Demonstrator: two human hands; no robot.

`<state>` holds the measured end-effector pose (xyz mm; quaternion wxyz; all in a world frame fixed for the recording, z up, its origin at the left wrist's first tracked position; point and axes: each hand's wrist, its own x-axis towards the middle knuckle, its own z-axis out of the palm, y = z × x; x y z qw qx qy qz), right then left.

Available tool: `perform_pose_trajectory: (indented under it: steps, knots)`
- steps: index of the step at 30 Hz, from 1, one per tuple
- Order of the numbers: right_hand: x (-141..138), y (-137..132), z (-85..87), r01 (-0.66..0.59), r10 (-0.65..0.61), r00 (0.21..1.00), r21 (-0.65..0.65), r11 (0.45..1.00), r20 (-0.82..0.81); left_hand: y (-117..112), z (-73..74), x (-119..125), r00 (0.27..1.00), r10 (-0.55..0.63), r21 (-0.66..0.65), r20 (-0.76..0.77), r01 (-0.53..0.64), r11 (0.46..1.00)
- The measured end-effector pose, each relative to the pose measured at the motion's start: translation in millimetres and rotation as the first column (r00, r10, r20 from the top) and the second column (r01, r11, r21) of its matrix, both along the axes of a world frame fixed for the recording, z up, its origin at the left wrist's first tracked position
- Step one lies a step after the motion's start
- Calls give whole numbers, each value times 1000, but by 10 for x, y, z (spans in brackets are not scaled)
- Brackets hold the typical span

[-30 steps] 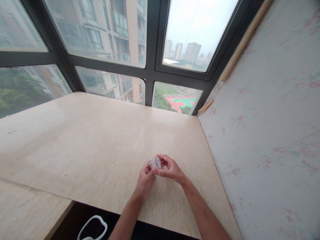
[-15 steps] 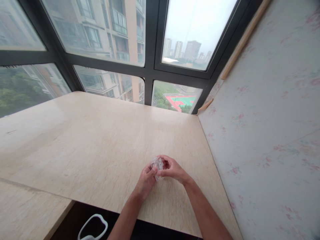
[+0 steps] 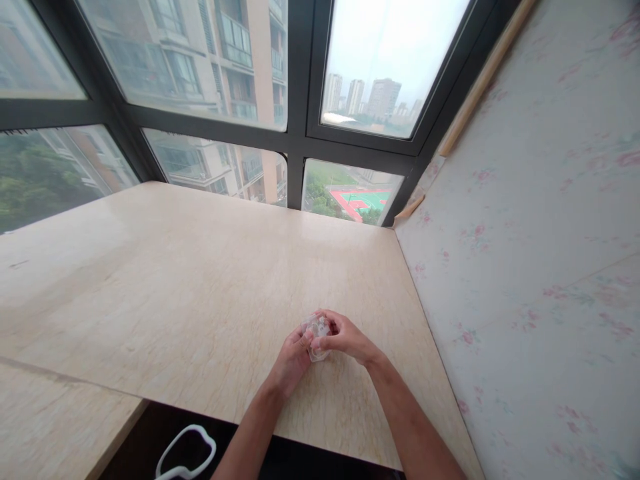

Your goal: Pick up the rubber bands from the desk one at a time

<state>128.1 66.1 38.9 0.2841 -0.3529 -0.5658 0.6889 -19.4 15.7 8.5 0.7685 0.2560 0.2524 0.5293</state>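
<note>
Between my two hands is a small clear plastic case point(image 3: 319, 354), its inner details too small to make out. My left hand point(image 3: 295, 353) grips it from the left, with the thumb lying over its face. From the right, my right hand point(image 3: 345, 339) curls round the case, thumb low and fingers at its upper edge. Both hands are closed on it, just above the pale marble-patterned countertop point(image 3: 200, 293). My fingers cover part of the case.
A white loop-shaped object point(image 3: 211, 443) stands in the dark gap below the counter's front edge. Dark-framed windows point(image 3: 296, 100) rise behind the counter. A floral-papered wall point(image 3: 525, 267) bounds the right side, with a peeling strip point(image 3: 411, 211) at the corner.
My left thumb has shifted slightly over the case, and the right thumb has moved a little too. Both hands stay in place on it. The view has shifted very slightly.
</note>
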Motion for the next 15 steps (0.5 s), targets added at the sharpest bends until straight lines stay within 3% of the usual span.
perform_pose_trajectory:
  steps: [4, 9, 12, 15]
  knots:
    - [-18, 0, -17, 53, -52, 998, -21, 998, 30, 1, -7, -10, 999, 20, -27, 26, -19, 999]
    - [15, 40, -52, 135, -135, 991, -49, 990, 4, 28, 9, -26, 983, 98, -172, 158, -70, 983]
    - [65, 63, -51, 140, -140, 990, 75, 987, 0, 58, 23, -39, 959, 149, -236, 241, -91, 968]
    - [111, 63, -47, 87, -102, 994, 339, 937, 29, 73, 17, -64, 948, 147, -253, 283, -74, 965]
